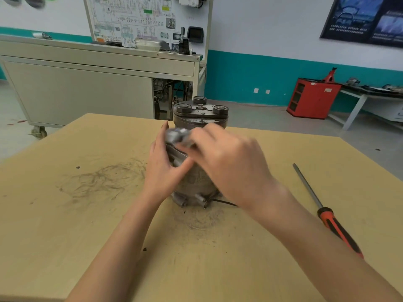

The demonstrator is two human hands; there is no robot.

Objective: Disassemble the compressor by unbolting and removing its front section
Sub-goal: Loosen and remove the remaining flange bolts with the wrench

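Observation:
A grey metal compressor point(199, 118) stands upright on the wooden table point(87, 214), its clutch plate with three round pads facing up. My left hand point(161, 164) lies against its left side with the fingers upright and the thumb pressed on the body. My right hand point(226, 158) reaches over the front of the housing, and its fingers grip a blurred grey metal part point(177, 137) near the top of the side. What that part is, I cannot tell. Both hands hide most of the housing.
A long screwdriver point(327, 212) with a red and black handle lies on the table to the right. Scuff marks and grit cover the table surface on the left. Beyond the table stand a beige cabinet trolley point(87, 92) and a red box point(311, 98).

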